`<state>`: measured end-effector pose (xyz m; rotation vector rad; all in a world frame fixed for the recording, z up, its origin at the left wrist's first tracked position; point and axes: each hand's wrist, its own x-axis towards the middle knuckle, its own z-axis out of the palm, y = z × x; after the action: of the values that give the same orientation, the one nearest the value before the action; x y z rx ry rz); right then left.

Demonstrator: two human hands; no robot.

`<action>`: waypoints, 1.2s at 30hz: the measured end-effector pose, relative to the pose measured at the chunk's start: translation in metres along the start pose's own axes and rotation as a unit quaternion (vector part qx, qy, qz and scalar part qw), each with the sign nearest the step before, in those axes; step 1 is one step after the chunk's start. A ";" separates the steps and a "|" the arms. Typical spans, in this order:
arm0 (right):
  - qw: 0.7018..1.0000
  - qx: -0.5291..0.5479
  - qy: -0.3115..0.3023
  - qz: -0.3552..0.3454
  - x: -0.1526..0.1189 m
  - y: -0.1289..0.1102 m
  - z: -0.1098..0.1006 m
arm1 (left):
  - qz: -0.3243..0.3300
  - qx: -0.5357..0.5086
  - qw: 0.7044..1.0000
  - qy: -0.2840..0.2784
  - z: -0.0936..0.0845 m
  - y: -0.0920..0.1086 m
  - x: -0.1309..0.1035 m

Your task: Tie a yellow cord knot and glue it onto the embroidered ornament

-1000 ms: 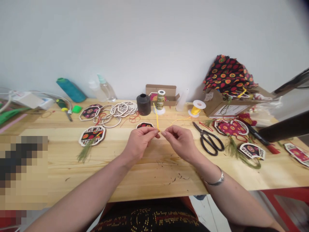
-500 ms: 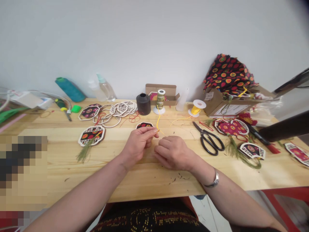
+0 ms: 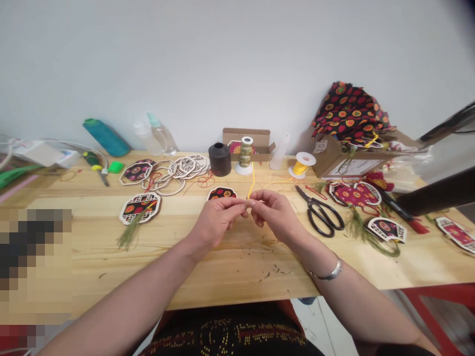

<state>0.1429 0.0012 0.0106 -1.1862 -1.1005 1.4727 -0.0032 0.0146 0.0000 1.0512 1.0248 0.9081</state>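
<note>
Over the middle of the wooden table, my left hand and my right hand meet fingertip to fingertip. Both are closed in a pinch on a thin yellow cord, whose loop stands up above the fingers. The exact point where the cord is held is hidden by the fingertips. Behind my left hand lies a black patterned ornament with a pale rim, partly covered by the hand. A yellow cord spool stands beyond my right hand, a strand trailing from it toward the hands.
Black-handled scissors lie right of my right hand. Farther right are fabric ornaments with tassels and a cardboard box. A black thread cone and a gold-green spool stand behind. A tasselled ornament lies left.
My right hand has moved up and forward to meet my left fingertips, its fingers now pinching where it was curled lower down. The yellow cord's upright loop has shifted right.
</note>
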 end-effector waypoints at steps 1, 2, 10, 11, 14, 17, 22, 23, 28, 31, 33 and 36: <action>1.000 -0.006 0.008 -0.005 0.000 0.000 0.000 | -0.001 0.005 1.000 -0.002 0.000 0.000 0.000; 1.000 -0.013 0.012 -0.010 0.000 0.001 0.000 | -0.003 0.010 1.000 -0.003 0.000 0.000 -0.001; 0.995 -0.088 0.026 -0.026 0.001 -0.002 -0.004 | 0.000 0.041 0.999 -0.027 0.000 -0.001 -0.001; 0.995 -0.095 0.028 -0.027 0.001 -0.003 -0.004 | -0.001 0.042 0.999 -0.027 0.001 -0.001 -0.001; 0.992 -0.118 0.033 -0.034 0.000 -0.004 -0.003 | -0.013 0.036 0.999 -0.026 0.002 0.001 -0.001; 0.988 -0.144 0.038 -0.043 0.001 -0.004 -0.004 | -0.019 0.029 0.999 -0.025 0.003 0.002 -0.001; 0.982 -0.170 0.053 -0.060 0.002 -0.002 -0.005 | -0.020 0.015 0.999 -0.037 0.002 0.001 -0.001; 0.982 -0.170 0.056 -0.061 0.002 -0.002 -0.005 | -0.020 0.015 0.999 -0.040 0.002 0.001 -0.001; 0.983 -0.164 0.053 -0.064 0.001 -0.003 -0.003 | -0.013 0.044 0.999 -0.024 0.002 0.001 -0.003; 0.984 -0.160 0.047 -0.063 0.001 -0.004 -0.003 | -0.004 0.057 0.998 -0.013 0.001 -0.001 -0.003; 0.985 -0.155 0.042 -0.059 0.001 -0.004 -0.004 | 0.001 0.051 0.999 -0.012 0.001 -0.001 -0.002; 0.989 -0.141 0.022 -0.045 0.001 -0.005 -0.005 | -0.003 0.031 0.999 -0.009 0.001 -0.001 -0.001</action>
<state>0.1483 0.0034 0.0145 -1.3371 -1.3464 1.2436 -0.0024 0.0126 -0.0008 1.1052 1.0454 0.8648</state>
